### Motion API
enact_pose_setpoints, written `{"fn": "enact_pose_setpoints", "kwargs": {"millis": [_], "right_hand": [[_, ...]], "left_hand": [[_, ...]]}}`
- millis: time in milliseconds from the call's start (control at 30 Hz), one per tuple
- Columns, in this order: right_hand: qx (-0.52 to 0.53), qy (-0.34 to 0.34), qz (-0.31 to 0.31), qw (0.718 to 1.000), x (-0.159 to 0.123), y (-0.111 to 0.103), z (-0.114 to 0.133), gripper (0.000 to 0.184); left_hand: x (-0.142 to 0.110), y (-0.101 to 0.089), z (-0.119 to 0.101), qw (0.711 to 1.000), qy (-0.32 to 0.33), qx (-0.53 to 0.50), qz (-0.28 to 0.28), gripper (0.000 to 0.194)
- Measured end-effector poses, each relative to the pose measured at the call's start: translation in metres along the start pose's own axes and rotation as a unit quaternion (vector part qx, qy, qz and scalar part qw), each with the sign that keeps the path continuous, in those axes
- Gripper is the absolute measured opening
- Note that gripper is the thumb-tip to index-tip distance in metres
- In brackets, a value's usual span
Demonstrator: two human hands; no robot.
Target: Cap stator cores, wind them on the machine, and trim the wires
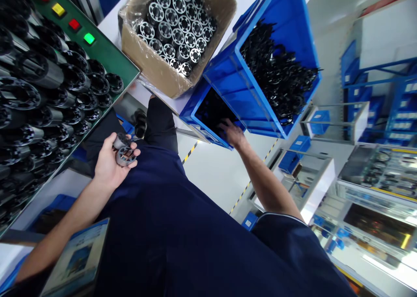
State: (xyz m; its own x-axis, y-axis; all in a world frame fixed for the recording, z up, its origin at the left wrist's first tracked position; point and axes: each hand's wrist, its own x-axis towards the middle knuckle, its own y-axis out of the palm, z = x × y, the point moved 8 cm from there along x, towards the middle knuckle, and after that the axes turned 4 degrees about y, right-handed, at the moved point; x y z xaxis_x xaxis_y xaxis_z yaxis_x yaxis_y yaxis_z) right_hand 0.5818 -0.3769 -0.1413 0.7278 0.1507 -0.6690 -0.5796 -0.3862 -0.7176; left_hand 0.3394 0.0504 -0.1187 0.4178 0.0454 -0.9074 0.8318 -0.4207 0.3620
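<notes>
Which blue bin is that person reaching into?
The smaller, nearer bin: the right hand reaches into it, unlike the larger bin heaped with black parts.

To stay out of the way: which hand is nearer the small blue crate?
Right hand: nearer, at the rim of the small blue crate, fingers reaching over the dark parts inside. Left hand: farther off, holding metal cores.

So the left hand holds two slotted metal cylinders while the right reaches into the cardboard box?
No: the head view shows the right hand reaching into the small blue crate, not the cardboard box. The left hand does hold two slotted metal cylinders.
</notes>
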Motion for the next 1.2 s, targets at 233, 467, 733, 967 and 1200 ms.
{"fn": "enact_pose_setpoints", "kwargs": {"millis": [233,467,733,967,1200], "right_hand": [[0.085,0.027,-0.081,0.993,0.004,-0.016,0.002,0.044],[0.193,0.069,-0.175,0.963,0.001,-0.028,0.004,0.052],[0.257,0.07,-0.251,0.931,-0.01,-0.047,0.025,0.05],[0.454,-0.042,-0.322,0.83,-0.042,-0.08,0.084,0.046],[0.596,-0.227,-0.288,0.714,-0.127,-0.132,0.179,0.032]], "left_hand": [[-0.003,0.007,0.009,1.0,0.001,0.02,-0.004,0.044],[-0.006,0.017,0.007,0.997,0.046,0.062,0.021,0.037],[-0.023,0.05,0.007,0.972,0.161,0.126,0.112,0.034],[-0.036,0.094,0.003,0.929,0.248,0.153,0.228,0.05],[-0.057,0.126,0.004,0.912,0.266,0.145,0.277,0.056]]}}
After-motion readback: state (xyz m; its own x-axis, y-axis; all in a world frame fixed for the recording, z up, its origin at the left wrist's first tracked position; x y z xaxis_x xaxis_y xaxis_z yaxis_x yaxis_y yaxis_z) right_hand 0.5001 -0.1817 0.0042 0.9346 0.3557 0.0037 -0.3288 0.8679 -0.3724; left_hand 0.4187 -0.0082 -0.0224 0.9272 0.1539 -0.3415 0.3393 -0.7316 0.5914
